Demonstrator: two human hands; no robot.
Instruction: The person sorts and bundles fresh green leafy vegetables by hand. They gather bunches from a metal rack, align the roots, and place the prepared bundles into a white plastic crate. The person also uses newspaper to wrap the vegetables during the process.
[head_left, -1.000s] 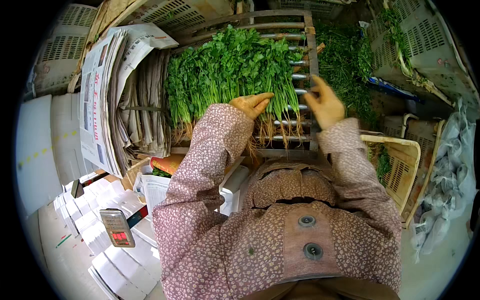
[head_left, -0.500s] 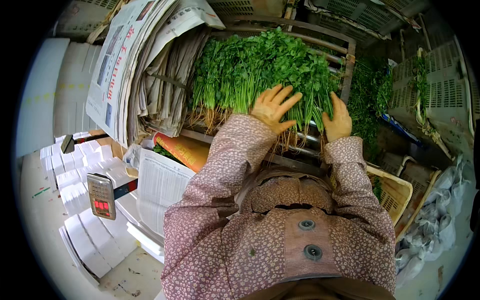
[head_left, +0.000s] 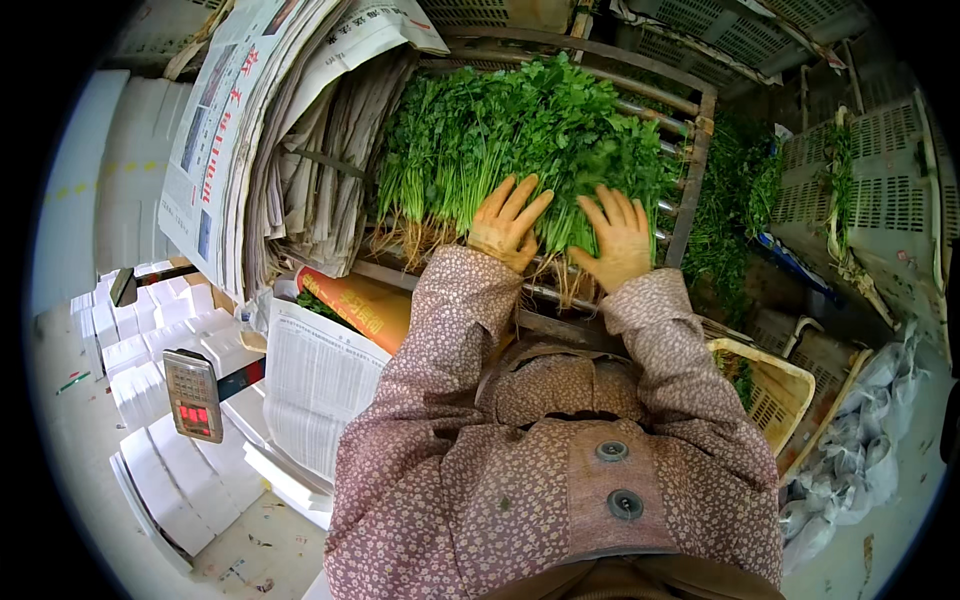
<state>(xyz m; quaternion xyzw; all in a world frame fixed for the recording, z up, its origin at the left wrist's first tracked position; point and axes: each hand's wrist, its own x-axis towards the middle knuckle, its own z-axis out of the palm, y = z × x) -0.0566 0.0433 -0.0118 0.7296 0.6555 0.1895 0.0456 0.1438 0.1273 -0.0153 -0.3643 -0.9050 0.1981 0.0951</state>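
- The heap of leafy green herbs (head_left: 520, 150) is the biggest thing before me: it lies across a rack of metal bars (head_left: 690, 170), leaves away from me, pale roots and stems toward me.
- To the left of the herbs sits a thick stack of newspapers (head_left: 270, 150), folded and bundled, its edge just beside the greens.
- More greens (head_left: 740, 200) fill the space to the right of the rack, next to pale slatted crates (head_left: 880, 180).
- Below the newspapers a single printed sheet (head_left: 315, 385) hangs over white boxes (head_left: 160, 350), with an orange roll (head_left: 365, 305) just above it.
- A woven basket (head_left: 770, 390) stands by my right elbow, with grey bags (head_left: 860, 450) beyond it.
- A small scale with a red lit display (head_left: 193, 395) rests on the white boxes at my lower left.
- My left hand (head_left: 505, 225) lies flat, fingers spread, palm down on the stem end of the herbs, gripping nothing.
- My right hand (head_left: 618, 238) lies just beside it, also flat with fingers spread, pressed on the same stems, gripping nothing.
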